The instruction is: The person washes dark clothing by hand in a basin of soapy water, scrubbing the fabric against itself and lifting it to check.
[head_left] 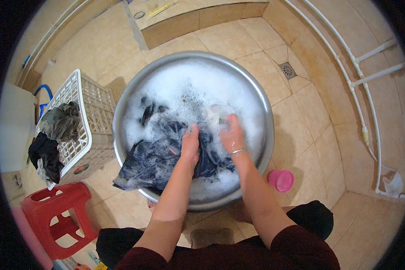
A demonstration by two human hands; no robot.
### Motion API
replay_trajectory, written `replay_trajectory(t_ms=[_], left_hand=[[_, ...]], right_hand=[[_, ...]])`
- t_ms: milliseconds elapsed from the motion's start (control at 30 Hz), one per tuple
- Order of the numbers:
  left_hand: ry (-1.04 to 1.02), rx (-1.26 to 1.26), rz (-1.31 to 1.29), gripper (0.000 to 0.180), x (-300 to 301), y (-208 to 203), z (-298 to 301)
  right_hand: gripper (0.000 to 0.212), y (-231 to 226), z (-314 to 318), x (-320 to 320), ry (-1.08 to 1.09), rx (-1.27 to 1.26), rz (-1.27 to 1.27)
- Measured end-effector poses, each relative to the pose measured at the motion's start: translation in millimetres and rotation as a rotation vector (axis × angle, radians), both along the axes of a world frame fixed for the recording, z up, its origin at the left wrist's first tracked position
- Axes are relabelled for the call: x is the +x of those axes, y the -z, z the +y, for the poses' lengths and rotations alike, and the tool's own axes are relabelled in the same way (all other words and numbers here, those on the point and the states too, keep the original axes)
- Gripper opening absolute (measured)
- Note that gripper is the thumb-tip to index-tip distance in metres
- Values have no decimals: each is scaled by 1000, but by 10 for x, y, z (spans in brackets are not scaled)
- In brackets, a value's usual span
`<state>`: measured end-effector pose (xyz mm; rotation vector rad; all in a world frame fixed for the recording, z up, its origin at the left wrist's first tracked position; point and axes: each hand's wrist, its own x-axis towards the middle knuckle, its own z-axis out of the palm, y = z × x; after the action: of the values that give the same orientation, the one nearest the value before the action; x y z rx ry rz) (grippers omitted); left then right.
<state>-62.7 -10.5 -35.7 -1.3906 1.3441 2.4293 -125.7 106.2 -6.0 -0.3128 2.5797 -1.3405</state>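
A wide metal basin full of white suds stands in front of me. Dark blue-black wet clothing lies bunched in it, one part draped over the near-left rim. My left hand is closed on the dark cloth near the middle of the basin. My right hand, with a bangle at the wrist, is over the suds to the right of the cloth. It is smeared by motion, and its fingers are unclear. Just beyond its fingertips is a pale blurred shape that I cannot make out.
To the left stands a white plastic basket with dark and grey clothes hanging over its side. A red stool is nearer. On the right are a pink cup, a floor drain and white wall pipes. A tiled ledge lies beyond.
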Motion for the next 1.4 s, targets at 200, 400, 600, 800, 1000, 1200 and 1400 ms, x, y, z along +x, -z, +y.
replay_trajectory(t_ms=[200, 400, 600, 800, 1000, 1200, 1400], left_hand=[[-179, 185, 105, 37, 63, -48, 246], [336, -679, 44, 29, 170, 71, 106], [-281, 278, 60, 24, 95, -366, 72], [-318, 353, 147, 35, 160, -311, -436], [76, 233, 44, 54, 216, -217, 43], [-286, 203, 261, 29, 211, 34, 73], [-204, 128, 60, 40, 138, -229, 376]], right_hand=[[26, -69, -384, 364, -216, 137, 84], [24, -51, -574, 561, -116, -126, 210], [44, 147, -291, 5, -209, 152, -150], [54, -12, 142, -178, -766, 423, -213], [32, 27, -46, -165, 78, -245, -19], [25, -468, -414, 608, -178, 84, 178], [35, 7, -348, 196, 116, 167, 64]])
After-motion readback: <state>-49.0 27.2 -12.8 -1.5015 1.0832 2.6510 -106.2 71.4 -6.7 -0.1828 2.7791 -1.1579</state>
